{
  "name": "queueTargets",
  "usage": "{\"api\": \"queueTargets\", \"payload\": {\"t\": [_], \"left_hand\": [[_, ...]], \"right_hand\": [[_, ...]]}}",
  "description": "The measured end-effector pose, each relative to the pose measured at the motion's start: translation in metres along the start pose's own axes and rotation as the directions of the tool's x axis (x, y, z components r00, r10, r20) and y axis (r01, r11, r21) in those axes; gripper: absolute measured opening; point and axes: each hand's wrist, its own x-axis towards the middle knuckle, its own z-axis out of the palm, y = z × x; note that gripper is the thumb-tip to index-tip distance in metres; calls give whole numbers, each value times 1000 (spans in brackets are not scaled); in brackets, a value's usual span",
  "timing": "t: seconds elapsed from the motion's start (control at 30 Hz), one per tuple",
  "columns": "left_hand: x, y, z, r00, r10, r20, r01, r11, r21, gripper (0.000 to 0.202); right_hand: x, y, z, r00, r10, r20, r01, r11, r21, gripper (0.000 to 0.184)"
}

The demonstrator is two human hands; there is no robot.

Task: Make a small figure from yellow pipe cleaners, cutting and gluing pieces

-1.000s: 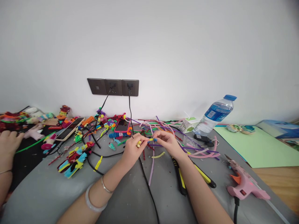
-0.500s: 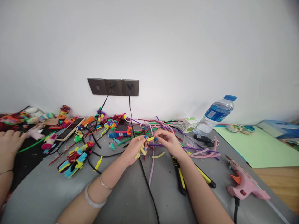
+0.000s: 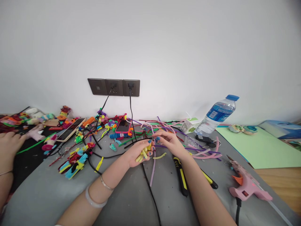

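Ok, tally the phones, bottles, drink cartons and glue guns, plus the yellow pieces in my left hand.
Phones: 2
Bottles: 1
Drink cartons: 1
Glue guns: 1
Yellow pieces in your left hand: several, overlapping, not countable
Total counted: 5

- The plain white wall [image 3: 164, 56] is lit brightly, dimmed slightly at far right.
- Soft sheen is reflected by the smooth grey tabletop [image 3: 42, 194] at near left.
- Detail is softened on the short pale-yellow pieces [image 3: 144, 154] in the left hand [image 3: 135, 153].
- Left and right edges are stretched by wide-angle distortion.
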Motion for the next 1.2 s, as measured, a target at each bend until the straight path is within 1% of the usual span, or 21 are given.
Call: {"api": "queueTargets", "payload": {"t": [0.07,0.13,0.2,0.27,0.33,0.4,0.5,0.6,0.7,0.8,0.87,0.93,1.0,1.1,1.17,1.2], "left_hand": [[0,0,0,999,29,-19,-29,1000,0,19],[1,1,-1,999,44,-16,-45,999,-16,19],[1,1,-2,999,51,-2,-51,998,-43,21],[1,2,-3,999,47,-25,-48,996,-75,20],[2,2,-4,995,40,-86,-50,992,-113,17],[3,2,-5,989,43,-145,-65,986,-155,17],[6,2,-5,980,81,-181,-114,977,-182,14],[9,2,-5,971,121,-205,-157,973,-167,14],[10,3,-6,957,167,-238,-214,959,-185,22],[10,4,-9,940,226,-256,-281,937,-208,32],[10,4,-11,930,264,-255,-320,925,-208,30],[9,5,-13,916,312,-251,-363,912,-192,22],[8,5,-13,895,372,-246,-416,896,-159,16],[7,5,-13,862,453,-229,-482,871,-94,17],[7,4,-12,843,493,-213,-507,862,-9,20],[7,3,-12,827,522,-208,-521,851,67,20]], "right_hand": [[-2,0,-6,998,59,2,-59,998,-21,28],[-5,2,-11,987,134,92,-129,990,-57,24],[-8,5,-14,952,212,221,-189,975,-119,19],[-10,9,-13,909,279,310,-226,954,-195,16],[-12,11,-10,888,306,344,-221,939,-264,13],[-13,11,-6,888,295,353,-180,929,-323,11],[-14,9,2,894,276,353,-127,912,-391,14],[-13,7,5,885,294,361,-128,899,-418,13],[-11,4,1,893,299,336,-168,914,-368,9],[-9,1,-3,932,263,251,-190,941,-280,4],[-7,1,-3,960,222,168,-186,960,-209,4],[-5,2,-1,978,183,98,-172,979,-108,10],[-3,4,4,986,153,59,-154,988,21,19],[1,6,10,990,138,5,-137,972,190,25],[3,8,11,989,142,-47,-126,959,253,27],[4,9,11,986,146,-84,-118,954,276,28]]}}
